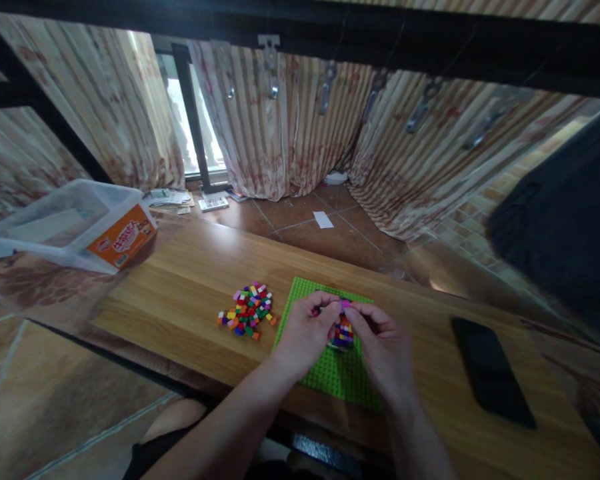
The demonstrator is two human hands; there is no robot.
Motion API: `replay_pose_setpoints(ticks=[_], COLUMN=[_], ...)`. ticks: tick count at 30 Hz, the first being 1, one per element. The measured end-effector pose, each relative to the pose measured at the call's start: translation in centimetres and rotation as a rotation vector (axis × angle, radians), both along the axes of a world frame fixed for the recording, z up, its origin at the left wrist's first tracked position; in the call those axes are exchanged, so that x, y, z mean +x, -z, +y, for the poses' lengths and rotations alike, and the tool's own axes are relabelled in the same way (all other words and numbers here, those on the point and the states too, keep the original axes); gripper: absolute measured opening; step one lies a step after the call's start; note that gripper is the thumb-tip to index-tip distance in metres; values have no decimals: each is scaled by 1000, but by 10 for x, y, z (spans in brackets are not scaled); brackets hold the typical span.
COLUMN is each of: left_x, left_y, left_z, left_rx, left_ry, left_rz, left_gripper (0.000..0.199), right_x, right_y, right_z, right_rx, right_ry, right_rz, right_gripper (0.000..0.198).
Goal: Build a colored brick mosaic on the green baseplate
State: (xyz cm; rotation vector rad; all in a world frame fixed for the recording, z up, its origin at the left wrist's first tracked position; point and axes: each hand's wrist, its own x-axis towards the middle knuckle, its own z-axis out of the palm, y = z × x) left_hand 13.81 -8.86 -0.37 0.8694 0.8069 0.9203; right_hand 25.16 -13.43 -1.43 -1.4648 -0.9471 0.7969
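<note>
Both hands meet above a green studded baseplate (325, 380) on the wooden table. My left hand (305, 330) has its thumb and fingers pinched together, with a dark pink brick (316, 311) at its fingertips. Opposite it, my right hand (383, 340) pinches a small purple brick (345, 305) between thumb and forefinger. Just below the fingertips stands a block of stacked multicoloured bricks (345, 331), partly hidden by the hands. To the left of the baseplate lies a loose pile of small coloured bricks (247, 309).
A black phone (493, 370) lies at the right of the wooden table (180, 287). Beyond the table's left end sits a clear plastic bin (75, 247) with an orange label. Papers (167, 199) lie on the floor by the curtains (300, 133). A dark bar (300, 33) crosses above.
</note>
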Motion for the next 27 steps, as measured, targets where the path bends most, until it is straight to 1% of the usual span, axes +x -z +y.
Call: replay_pose_setpoints(ticks=[3, 6, 9, 12, 14, 16, 18, 20, 22, 27], left_x=[0, -2, -3, -1, -1, -1, -3, -6, -8, -8], left_y=[2, 0, -5, -8, -8, -7, -6, -6, -7, -7], left_z=[0, -1, -2, -3, -2, 0, 2, 4, 6, 8], left_rx=[122, 174, 146, 63, 9, -33, -58, -70, -70, -66], left_ry=[3, 20, 26, 42, 41, 12, -30, -59, -70, -71], left_rz=[94, 120, 80, 10, -26, -41, -35, -19, -5, -2], left_gripper=[18, 18, 19, 20, 23, 25, 28, 32, 35, 38], right_x=[-1, 0, 2, 5, 9, 15, 21, 25, 26, 21], right_y=[-1, -2, -1, -1, -1, 0, 1, 4, 7, 14], right_z=[-1, -3, -3, -3, -2, -2, -3, -3, -2, 3], right_rx=[-2, 2, 14, 16, 14, 21, 29, 22, 11, -2], right_ry=[-30, -67, -89, -77, -43, 16, 77, 105, 91, 60], right_rz=[2, 14, 50, 90, 84, 2, -164, -336, -437, -570], right_gripper=[24, 23, 22, 22, 22, 20, 19, 19, 20, 22])
